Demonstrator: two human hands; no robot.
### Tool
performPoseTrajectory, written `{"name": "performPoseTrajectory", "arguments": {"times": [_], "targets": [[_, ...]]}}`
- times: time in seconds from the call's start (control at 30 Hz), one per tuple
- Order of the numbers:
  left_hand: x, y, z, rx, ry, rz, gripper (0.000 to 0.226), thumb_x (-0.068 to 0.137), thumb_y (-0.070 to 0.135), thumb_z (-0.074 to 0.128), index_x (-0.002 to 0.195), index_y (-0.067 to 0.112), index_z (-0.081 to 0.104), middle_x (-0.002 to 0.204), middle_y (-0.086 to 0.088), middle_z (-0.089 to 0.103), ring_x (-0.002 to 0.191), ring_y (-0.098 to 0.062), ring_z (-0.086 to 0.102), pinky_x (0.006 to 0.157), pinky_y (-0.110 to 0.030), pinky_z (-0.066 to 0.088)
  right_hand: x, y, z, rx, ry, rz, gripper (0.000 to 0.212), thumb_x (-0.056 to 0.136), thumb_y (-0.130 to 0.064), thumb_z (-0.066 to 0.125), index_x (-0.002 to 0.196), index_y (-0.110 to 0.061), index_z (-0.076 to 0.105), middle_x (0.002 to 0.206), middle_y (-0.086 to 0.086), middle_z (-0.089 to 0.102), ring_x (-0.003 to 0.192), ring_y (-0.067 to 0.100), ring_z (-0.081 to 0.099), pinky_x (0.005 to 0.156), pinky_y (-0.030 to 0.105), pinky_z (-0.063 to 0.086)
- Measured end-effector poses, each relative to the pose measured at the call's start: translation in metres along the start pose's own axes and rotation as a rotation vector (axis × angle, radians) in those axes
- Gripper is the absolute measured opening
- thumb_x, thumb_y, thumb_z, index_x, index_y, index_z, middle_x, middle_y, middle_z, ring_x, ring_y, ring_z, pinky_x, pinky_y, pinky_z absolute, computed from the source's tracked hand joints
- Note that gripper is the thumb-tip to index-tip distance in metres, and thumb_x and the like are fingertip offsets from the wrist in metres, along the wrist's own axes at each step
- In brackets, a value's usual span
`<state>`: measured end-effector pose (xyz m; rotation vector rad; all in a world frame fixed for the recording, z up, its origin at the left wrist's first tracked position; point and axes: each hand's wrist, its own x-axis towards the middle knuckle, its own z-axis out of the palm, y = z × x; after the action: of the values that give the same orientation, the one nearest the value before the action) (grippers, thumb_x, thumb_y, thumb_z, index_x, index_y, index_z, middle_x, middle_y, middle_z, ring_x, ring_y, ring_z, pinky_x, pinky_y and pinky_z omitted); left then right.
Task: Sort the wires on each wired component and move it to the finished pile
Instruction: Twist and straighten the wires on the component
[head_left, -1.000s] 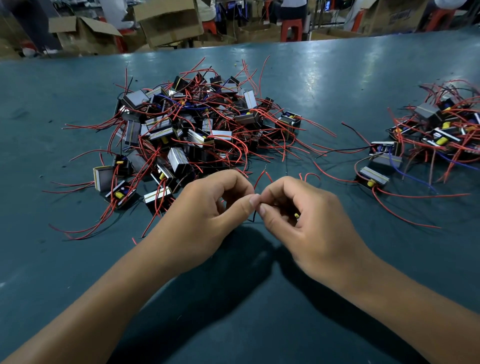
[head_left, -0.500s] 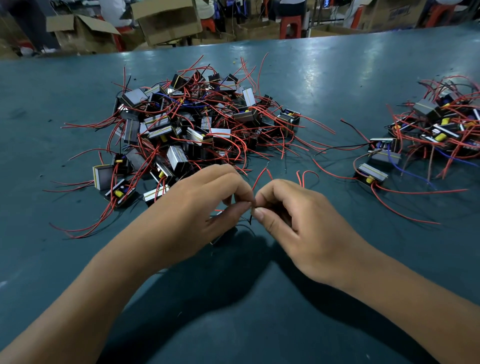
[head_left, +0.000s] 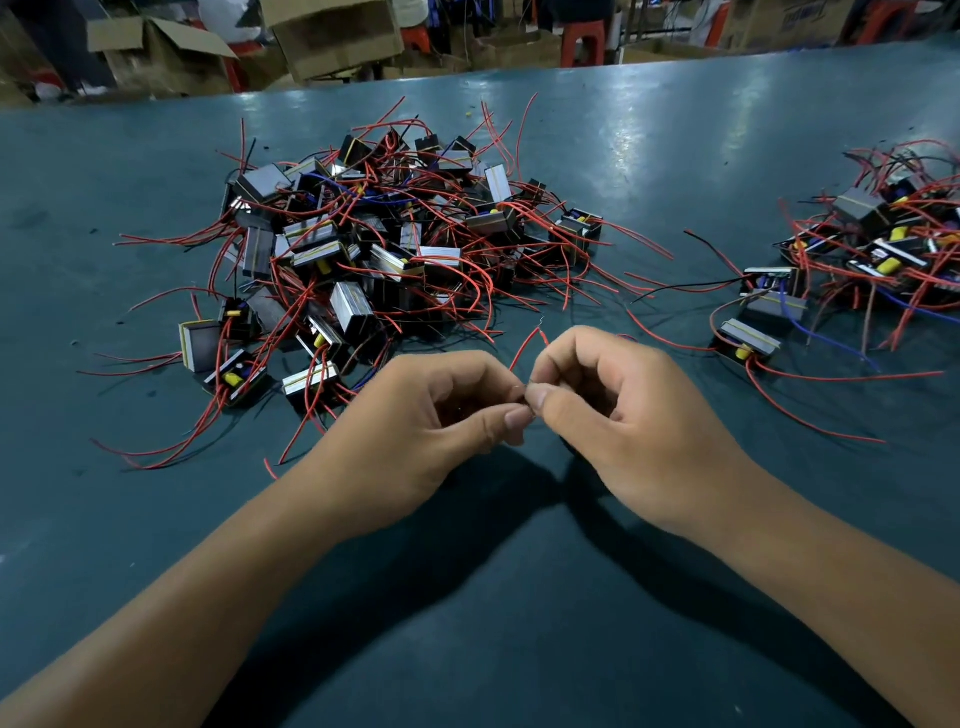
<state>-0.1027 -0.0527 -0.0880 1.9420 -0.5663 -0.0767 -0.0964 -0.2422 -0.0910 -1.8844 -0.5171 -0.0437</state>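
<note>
Hands raised slightly: left hand (head_left: 415, 415) and right hand (head_left: 613, 410) pinch red wire (head_left: 524, 345); finished pile (head_left: 872, 249) lies rightward, nearer right.

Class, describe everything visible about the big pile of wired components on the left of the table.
The large heap of small black-and-silver block components sits left of centre on the dark teal table, beyond the left hand. Thin red wires, with a few blue and black, splay outward in a tangle. Some blocks show yellow parts. Neither hand touches it.

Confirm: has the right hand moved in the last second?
No. The right hand keeps the same gap to the nearest grey block-shaped wired component of the right-side pile.
</note>
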Motion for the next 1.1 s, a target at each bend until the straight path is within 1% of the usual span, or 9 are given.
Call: {"name": "performPoseTrajectory", "arguments": {"times": [0.23, 0.4, 0.47, 0.57, 0.63, 0.73, 0.83, 0.97, 1.1], "targets": [[0.000, -0.001, -0.003, -0.071, 0.039, 0.003, 0.013, 0.091, 0.020, 0.064, 0.089, 0.010, 0.072, 0.061, 0.018, 0.060, 0.048, 0.007, 0.049, 0.051, -0.002, 0.034, 0.004, 0.001, -0.009, -0.016, 0.004, -0.022, 0.011, 0.084, -0.029, 0.062, 0.077, -0.022, 0.066, 0.052, -0.011, 0.035, 0.048, 0.005, 0.032, 0.049, 0.014, 0.030], [-0.001, -0.003, -0.007, -0.041, 0.034, -0.038, 0.023, 0.094, 0.028, 0.063, 0.099, 0.009, 0.076, 0.064, 0.015, 0.058, 0.048, 0.004, 0.045, 0.049, -0.005, 0.032, 0.003, -0.002, -0.016, -0.202, -0.019, -0.216, 0.007, 0.084, -0.022, 0.068, 0.091, -0.025, 0.066, 0.057, -0.009, 0.032, 0.052, 0.009, 0.032, 0.053, 0.019, 0.029], [-0.002, -0.003, -0.008, -0.029, 0.015, -0.046, 0.022, 0.095, 0.031, 0.063, 0.098, 0.014, 0.077, 0.062, 0.013, 0.055, 0.049, 0.002, 0.042, 0.049, -0.009, 0.031, 0.003, -0.002, -0.016, -0.304, -0.001, -0.285, 0.008, 0.084, -0.019, 0.071, 0.089, -0.022, 0.066, 0.056, -0.010, 0.030, 0.053, 0.008, 0.034, 0.054, 0.015, 0.027], [-0.002, -0.002, -0.007, 0.007, -0.007, -0.063, 0.019, 0.093, 0.036, 0.061, 0.096, 0.025, 0.077, 0.062, -0.005, 0.051, 0.054, -0.010, 0.040, 0.049, -0.024, 0.029, 0.004, -0.001, -0.015, -0.414, 0.004, -0.339, 0.009, 0.084, -0.015, 0.074, 0.087, -0.018, 0.066, 0.058, -0.014, 0.030, 0.055, 0.007, 0.035, 0.055, 0.012, 0.028], [-0.002, -0.001, -0.007, 0.025, -0.018, -0.057, 0.018, 0.093, 0.036, 0.061, 0.095, 0.027, 0.077, 0.064, -0.008, 0.052, 0.055, -0.014, 0.040, 0.050, -0.028, 0.030, 0.004, -0.001, -0.016, -0.441, -0.015, -0.370, 0.008, 0.084, -0.015, 0.072, 0.088, -0.015, 0.065, 0.060, -0.019, 0.034, 0.056, 0.003, 0.036, 0.056, 0.009, 0.028], [-0.003, -0.001, -0.008, 0.024, -0.029, -0.048, 0.018, 0.093, 0.032, 0.061, 0.093, 0.023, 0.077, 0.062, 0.004, 0.052, 0.055, -0.010, 0.040, 0.050, -0.024, 0.031, 0.005, -0.001, -0.020, -0.480, -0.069, -0.423, 0.008, 0.084, -0.015, 0.070, 0.089, -0.011, 0.065, 0.066, -0.028, 0.036, 0.061, -0.006, 0.039, 0.061, 0.005, 0.029], [-0.003, -0.001, -0.008, 0.046, -0.054, -0.031, 0.018, 0.095, 0.027, 0.062, 0.095, 0.016, 0.077, 0.064, 0.013, 0.055, 0.059, -0.002, 0.045, 0.055, -0.015, 0.035, 0.006, -0.001, -0.024, -0.534, -0.126, -0.445, 0.008, 0.084, -0.016, 0.068, 0.090, -0.011, 0.064, 0.068, -0.024, 0.033, 0.061, 0.000, 0.036, 0.061, 0.009, 0.030], [-0.002, -0.001, -0.009, 0.068, -0.066, -0.023, 0.021, 0.094, 0.029, 0.062, 0.096, 0.014, 0.077, 0.069, 0.010, 0.059, 0.062, -0.005, 0.047, 0.058, -0.018, 0.037, 0.007, 0.000, -0.026, -0.559, -0.162, -0.438, 0.009, 0.085, -0.018, 0.066, 0.091, -0.013, 0.064, 0.065, -0.019, 0.032, 0.059, 0.007, 0.035, 0.057, 0.018, 0.031], [-0.003, -0.001, -0.010, 0.071, -0.061, -0.022, 0.022, 0.092, 0.032, 0.062, 0.096, 0.015, 0.077, 0.070, 0.010, 0.059, 0.061, -0.004, 0.046, 0.058, -0.018, 0.037, 0.007, 0.000, -0.029, -0.545, -0.183, -0.403, 0.007, 0.086, -0.017, 0.065, 0.092, -0.016, 0.063, 0.063, -0.019, 0.033, 0.058, 0.004, 0.036, 0.056, 0.014, 0.030]]}}
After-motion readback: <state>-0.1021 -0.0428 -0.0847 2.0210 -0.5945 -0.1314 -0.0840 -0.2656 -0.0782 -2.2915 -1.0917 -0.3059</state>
